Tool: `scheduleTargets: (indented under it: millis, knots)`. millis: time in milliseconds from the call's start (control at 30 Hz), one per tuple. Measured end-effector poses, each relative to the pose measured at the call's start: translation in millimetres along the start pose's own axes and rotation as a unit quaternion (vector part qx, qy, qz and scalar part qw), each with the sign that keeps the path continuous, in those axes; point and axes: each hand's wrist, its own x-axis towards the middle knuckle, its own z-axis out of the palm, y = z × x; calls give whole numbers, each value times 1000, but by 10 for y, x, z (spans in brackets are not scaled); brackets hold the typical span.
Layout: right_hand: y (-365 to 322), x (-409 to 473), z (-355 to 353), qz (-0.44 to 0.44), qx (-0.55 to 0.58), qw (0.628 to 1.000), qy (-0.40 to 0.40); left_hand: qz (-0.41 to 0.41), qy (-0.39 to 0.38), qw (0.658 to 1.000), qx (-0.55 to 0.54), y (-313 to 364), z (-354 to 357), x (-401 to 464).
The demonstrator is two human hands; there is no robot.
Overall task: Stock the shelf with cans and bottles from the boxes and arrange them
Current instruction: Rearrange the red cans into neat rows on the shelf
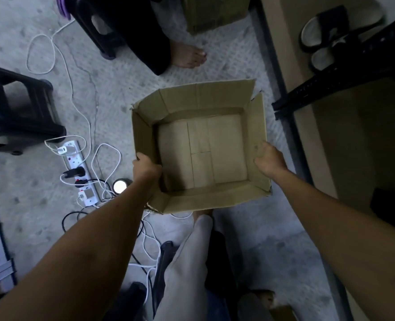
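Holding the open brown cardboard box (pixel 201 147) by its two side walls, you have one hand on each flank. Your left hand (pixel 145 169) curls over the left wall's top edge, fingers hooked on the rim: a clenched grip on cardboard. Your right hand (pixel 269 159) lies against the right wall near its flap; fingers look bent round the edge, though blur leaves that uncertain.

Box interior: bare cardboard bottom, no cans or bottles visible. Judgement: this box is spent.

Key relation: the box sits squarely between your hands, straight ahead, over the grey speckled floor (pixel 41 193). Its slightly longer side seems to run away from you. The black perforated metal shelf frame (pixel 344 72) lies to your right, so your right hand is nearer it.

To your left, a white power strip (pixel 80 172) and loose white cables (pixel 53 54) lie close to the box. Setting it aside leftward risks snagging them.
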Motion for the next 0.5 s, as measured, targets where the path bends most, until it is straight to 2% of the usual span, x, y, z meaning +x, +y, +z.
scheduleTargets:
  millis: [100,300,400,500]
  knots:
    - [65,-333,-74,11,33,999,-6,19,-14,1000,15,49,-10,-272]
    - [275,-1238,-324,-9,109,994,29,149,-59,986,40,284,-2,-1203]
    - [408,-1761,-540,-25,136,989,60,230,-73,969,49,474,21,-1832]
    - [586,-2326,-818,-56,135,984,101,330,-83,938,70,697,26,-2537]
